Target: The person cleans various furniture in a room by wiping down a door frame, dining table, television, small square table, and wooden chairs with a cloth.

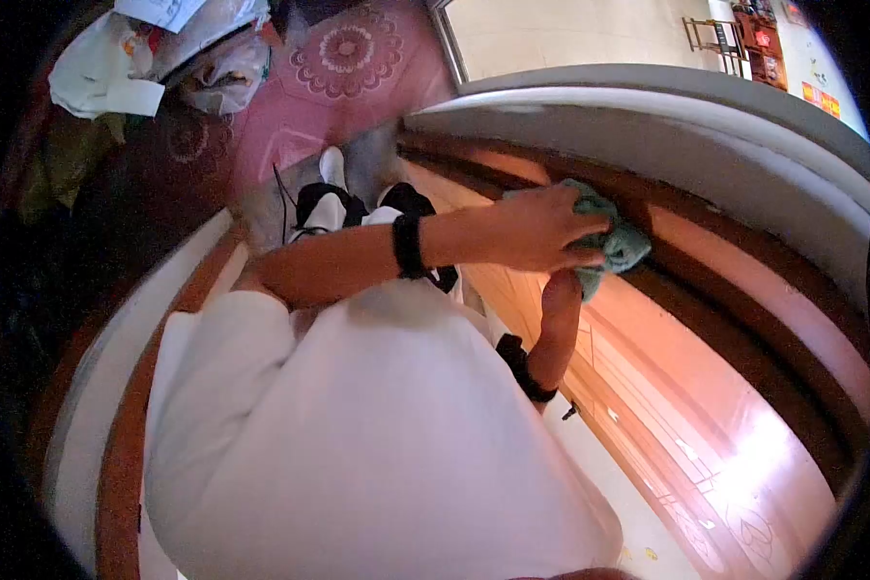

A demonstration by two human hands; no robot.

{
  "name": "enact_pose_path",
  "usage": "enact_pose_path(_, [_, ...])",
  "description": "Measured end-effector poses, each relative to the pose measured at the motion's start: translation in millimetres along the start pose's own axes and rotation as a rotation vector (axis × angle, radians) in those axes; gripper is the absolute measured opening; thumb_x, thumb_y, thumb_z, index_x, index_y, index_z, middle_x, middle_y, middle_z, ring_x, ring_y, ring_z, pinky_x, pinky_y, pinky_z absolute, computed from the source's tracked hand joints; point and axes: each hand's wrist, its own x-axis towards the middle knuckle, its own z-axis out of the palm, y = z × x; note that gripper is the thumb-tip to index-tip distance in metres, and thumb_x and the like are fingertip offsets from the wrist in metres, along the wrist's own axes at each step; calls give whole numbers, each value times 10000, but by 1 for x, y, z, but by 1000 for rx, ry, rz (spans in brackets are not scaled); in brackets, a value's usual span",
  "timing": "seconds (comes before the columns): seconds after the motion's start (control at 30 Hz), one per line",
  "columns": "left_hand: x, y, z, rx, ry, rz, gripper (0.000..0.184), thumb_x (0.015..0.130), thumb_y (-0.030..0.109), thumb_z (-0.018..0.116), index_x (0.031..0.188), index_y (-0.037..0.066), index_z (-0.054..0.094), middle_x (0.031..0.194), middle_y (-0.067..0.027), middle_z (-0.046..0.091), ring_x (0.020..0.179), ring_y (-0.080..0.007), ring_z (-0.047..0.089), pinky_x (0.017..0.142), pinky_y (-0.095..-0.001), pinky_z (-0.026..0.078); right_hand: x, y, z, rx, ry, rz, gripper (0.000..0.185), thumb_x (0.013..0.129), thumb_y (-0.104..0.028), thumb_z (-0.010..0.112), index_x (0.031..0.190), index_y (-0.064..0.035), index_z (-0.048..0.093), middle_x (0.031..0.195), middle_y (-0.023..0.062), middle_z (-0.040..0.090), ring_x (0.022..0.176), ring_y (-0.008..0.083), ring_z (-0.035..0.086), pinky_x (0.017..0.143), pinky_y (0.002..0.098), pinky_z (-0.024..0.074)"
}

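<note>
A green cloth (621,242) is bunched up against the dark brown edge of a glossy wooden surface (638,338). My left hand (549,230) reaches across from the left, with its fingers curled over the cloth. Just below it, my right hand (561,295) comes up from the lower right and touches the underside of the cloth; its fingers are hidden. Each wrist wears a black band.
Along the right side curves a grey and white ledge (725,135) beside dark brown trim. Plastic bags (227,77) lie at the upper left near a patterned reddish floor (348,48). White and brown edging (135,387) runs down the left.
</note>
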Motion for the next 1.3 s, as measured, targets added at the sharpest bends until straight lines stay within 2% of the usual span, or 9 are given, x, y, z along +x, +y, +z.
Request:
enact_pose_path(0.17, [24,14,-24,-188,33,20,480,867,471,674,1184,114,620,1033,-190,568,997,-393,596,849,-482,522,15,18,17,-57,-37,30,430,997,-196,539,1386,-35,452,1386,177,495,1234,285,493,1060,396,375])
enact_pose_path(0.33, [25,-30,-24,-7,-185,78,415,880,443,661,1176,153,648,1036,-152,595,1011,-352,602,839,-473,511,10,71,35,-355,-279,122,395,1012,-207,512,1369,-43,476,1367,194,512,1218,296,513,1049,397,385])
enact_pose_path(0.53, [36,-105,-85,-170,-609,-203,510,881,441,664,1254,112,556,1121,-176,548,1067,-379,573,906,-471,504,27,134,59,-816,-725,171,361,1030,-219,478,1349,-52,504,1345,215,533,1198,309,536,1036,397,398])
enact_pose_path(0.63, [69,-123,-110,-108,-654,-192,503,891,417,665,1282,124,549,1169,-177,543,1091,-393,563,946,-483,486,68,115,89,-443,-559,183,371,1034,-213,479,1359,-35,490,1347,200,530,1206,286,529,1035,383,402])
enact_pose_path(0.7, [94,-132,-102,-272,-366,-47,504,898,373,669,1335,162,532,1238,-197,528,1131,-397,551,981,-466,471,97,95,110,-182,-437,243,378,1037,-210,479,1365,-23,481,1347,190,528,1212,270,524,1035,373,405])
enact_pose_path(0.9, [147,-156,-55,-318,-540,5,505,916,372,640,1376,202,518,1293,-229,504,1180,-407,531,1012,-464,448,140,53,148,227,-262,425,400,1046,-198,480,1384,13,452,1350,159,523,1228,222,510,1035,345,413])
enact_pose_path(1.03, [153,-200,-49,-311,-882,-305,608,964,493,551,1395,69,485,1247,-226,520,1107,-409,577,974,-448,472,135,35,163,279,-286,525,416,1051,-191,480,1397,37,433,1352,138,519,1239,190,500,1034,326,419])
enact_pose_path(1.23, [189,-198,-56,-392,-1038,-87,598,927,489,625,1310,32,574,1104,-206,571,1049,-398,606,906,-434,500,111,32,181,197,-118,463,402,1019,-125,544,1382,29,463,1330,121,556,1199,203,536,1024,324,422])
enact_pose_path(1.3, [202,-190,-46,-483,-1102,29,584,921,442,651,1364,78,542,1128,-196,551,1059,-392,601,909,-427,499,102,27,176,-63,-62,196,377,1007,-123,561,1358,2,502,1284,116,590,1171,200,559,997,338,439])
